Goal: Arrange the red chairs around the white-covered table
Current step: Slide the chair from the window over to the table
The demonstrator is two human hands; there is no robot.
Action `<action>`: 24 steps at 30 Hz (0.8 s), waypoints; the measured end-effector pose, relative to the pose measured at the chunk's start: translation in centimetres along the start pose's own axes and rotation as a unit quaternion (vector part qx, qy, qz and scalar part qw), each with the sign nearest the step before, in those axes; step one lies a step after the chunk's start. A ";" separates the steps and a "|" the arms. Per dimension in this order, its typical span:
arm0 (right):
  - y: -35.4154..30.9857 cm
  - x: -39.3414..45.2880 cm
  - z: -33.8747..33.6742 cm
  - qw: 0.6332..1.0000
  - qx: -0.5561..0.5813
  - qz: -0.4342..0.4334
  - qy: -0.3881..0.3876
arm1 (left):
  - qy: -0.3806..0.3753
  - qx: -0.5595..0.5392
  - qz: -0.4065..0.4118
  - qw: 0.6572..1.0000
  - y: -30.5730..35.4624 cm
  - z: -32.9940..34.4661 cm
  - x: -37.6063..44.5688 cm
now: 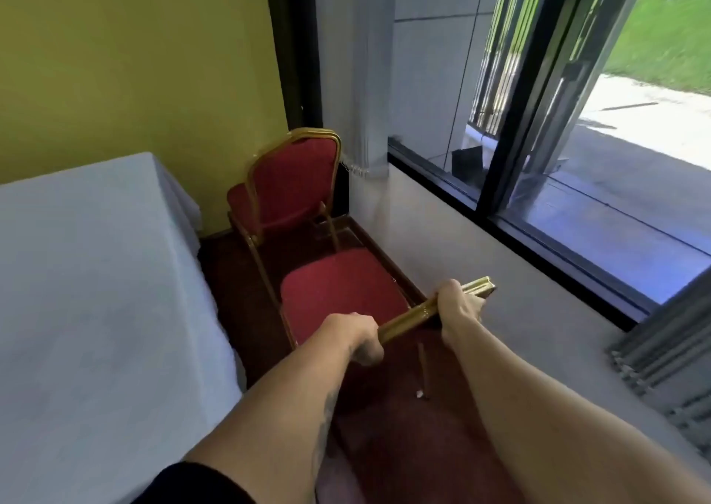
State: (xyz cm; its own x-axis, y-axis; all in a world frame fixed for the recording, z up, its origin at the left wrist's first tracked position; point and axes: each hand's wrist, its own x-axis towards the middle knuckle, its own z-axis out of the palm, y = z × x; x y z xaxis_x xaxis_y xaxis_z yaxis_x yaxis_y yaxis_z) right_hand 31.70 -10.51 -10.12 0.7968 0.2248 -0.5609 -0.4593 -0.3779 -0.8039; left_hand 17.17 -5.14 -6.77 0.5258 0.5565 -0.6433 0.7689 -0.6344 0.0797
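Observation:
A red-cushioned chair with a gold metal frame (338, 288) stands just in front of me, its seat facing away. My left hand (363, 338) and my right hand (459, 309) both grip the gold top rail of its backrest. Farther off, a second red chair (292, 180) stands in the corner by the yellow wall; it looks like two stacked chairs. The white-covered table (88, 292) fills the left side, its edge close beside the held chair.
A grey window ledge (519, 311) runs along the right under a dark-framed window (511, 134). Folded blinds (669, 353) hang at the far right. Dark red carpet (404, 446) forms a narrow aisle between table and ledge.

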 end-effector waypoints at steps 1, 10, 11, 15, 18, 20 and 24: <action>-0.5 0.5 -0.2 1.000 -0.005 -0.008 -0.028 | 0.000 -0.007 -0.012 1.000 0.6 -0.1 0.2; -4.3 5.1 -0.5 0.972 -0.116 -0.032 -0.201 | -0.020 -0.075 -0.064 0.995 4.9 -0.8 0.8; -4.8 5.2 -0.2 0.967 -0.127 -0.033 -0.216 | -0.019 -0.078 -0.066 0.995 5.0 -0.9 0.9; -5.6 5.4 1.2 0.953 -0.166 -0.036 -0.253 | -0.047 -0.093 -0.079 0.991 4.6 -1.4 1.6; -5.5 6.5 2.8 0.944 -0.196 -0.041 -0.262 | -0.080 -0.119 -0.084 0.986 4.0 -1.9 2.6; -5.9 7.5 3.9 0.944 -0.198 -0.048 -0.260 | -0.083 -0.130 -0.084 0.984 3.7 -2.7 3.1; -7.0 8.1 5.6 0.956 -0.178 -0.058 -0.223 | -0.057 -0.128 -0.072 0.988 3.3 -3.9 4.1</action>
State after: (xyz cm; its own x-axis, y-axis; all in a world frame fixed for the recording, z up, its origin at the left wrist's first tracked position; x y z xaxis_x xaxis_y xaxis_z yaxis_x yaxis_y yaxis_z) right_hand 39.15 -1.03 -10.14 0.5505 0.6156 -0.5640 -0.1505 -0.5913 -0.7923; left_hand 23.27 -2.88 -6.13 0.3712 0.5578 -0.7424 0.9070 -0.3889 0.1613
